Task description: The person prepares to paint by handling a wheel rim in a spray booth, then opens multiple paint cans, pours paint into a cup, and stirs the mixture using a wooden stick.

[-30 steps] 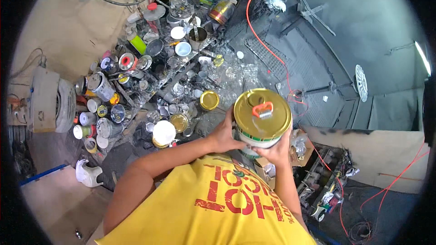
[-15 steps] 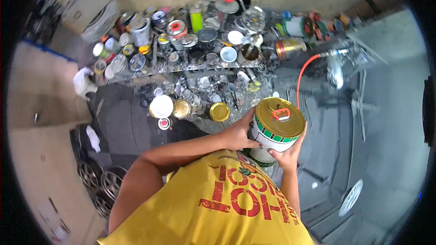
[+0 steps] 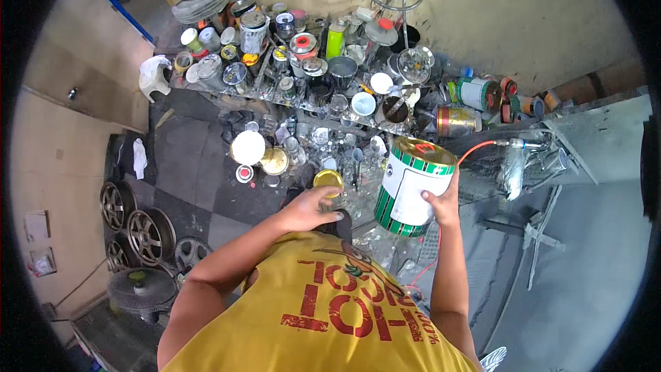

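Observation:
A large paint can [image 3: 412,189] with a white label, green bands and a gold lid hangs tilted in front of me, gripped at its right side by my right hand [image 3: 444,201]. That hand's thumb lies on the label; its other fingers are behind the can. My left hand [image 3: 308,210] holds nothing, its fingers apart. It hovers just in front of a small gold-topped can [image 3: 328,180] and partly covers it. Left of that stand a white-topped container [image 3: 248,147], another gold-topped can [image 3: 276,161] and a small bottle with a red cap [image 3: 244,173].
A cluttered bench [image 3: 275,101] across the back holds many paint cans, cups and lids. On the right hangs a spray gun [image 3: 513,165] on an orange hose [image 3: 475,151]. Wheel rims [image 3: 151,235] and a fan [image 3: 142,293] stand at the left.
My left hand has let go of the paint can and moved left toward the small gold-topped can. The right hand now holds the paint can alone, more upright. The view has shifted.

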A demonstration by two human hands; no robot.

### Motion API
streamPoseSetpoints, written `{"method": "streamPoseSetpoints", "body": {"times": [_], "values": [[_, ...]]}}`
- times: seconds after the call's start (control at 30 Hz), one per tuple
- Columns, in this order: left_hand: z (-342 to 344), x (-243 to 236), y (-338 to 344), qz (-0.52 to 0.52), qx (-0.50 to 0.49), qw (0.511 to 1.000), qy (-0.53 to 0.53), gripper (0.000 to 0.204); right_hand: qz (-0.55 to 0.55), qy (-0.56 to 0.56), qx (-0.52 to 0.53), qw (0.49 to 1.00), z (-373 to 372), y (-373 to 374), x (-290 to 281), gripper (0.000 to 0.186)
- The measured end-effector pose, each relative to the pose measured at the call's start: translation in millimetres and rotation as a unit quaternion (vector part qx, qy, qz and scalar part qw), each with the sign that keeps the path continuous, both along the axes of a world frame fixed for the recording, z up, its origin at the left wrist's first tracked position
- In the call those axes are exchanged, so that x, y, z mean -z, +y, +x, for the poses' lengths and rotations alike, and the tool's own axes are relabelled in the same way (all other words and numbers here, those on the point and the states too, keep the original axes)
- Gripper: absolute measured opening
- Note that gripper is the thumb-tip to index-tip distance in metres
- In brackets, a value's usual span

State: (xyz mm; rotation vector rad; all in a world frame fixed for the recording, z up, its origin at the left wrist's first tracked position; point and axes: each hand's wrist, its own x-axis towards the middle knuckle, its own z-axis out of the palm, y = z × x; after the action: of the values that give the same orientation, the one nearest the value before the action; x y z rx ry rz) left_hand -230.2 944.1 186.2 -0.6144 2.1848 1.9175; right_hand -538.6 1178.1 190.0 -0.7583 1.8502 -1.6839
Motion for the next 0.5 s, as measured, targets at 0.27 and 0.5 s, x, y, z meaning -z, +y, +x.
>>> {"method": "streamPoseSetpoints", "body": {"times": [0.27,0.5], "values": [[-12.6,39.2,-49.9,0.058,0.023,0.998,0.015,0.067,0.061,-0.112,0.013,0.992,-69.2,-91.2,-5.8,0.117],[-45.4,44.6,-120.5,-0.043,0.094,0.991,0.080,0.064,0.178,-0.193,0.025,0.965,-109.5,-161.3,-9.5,0.102]]}}
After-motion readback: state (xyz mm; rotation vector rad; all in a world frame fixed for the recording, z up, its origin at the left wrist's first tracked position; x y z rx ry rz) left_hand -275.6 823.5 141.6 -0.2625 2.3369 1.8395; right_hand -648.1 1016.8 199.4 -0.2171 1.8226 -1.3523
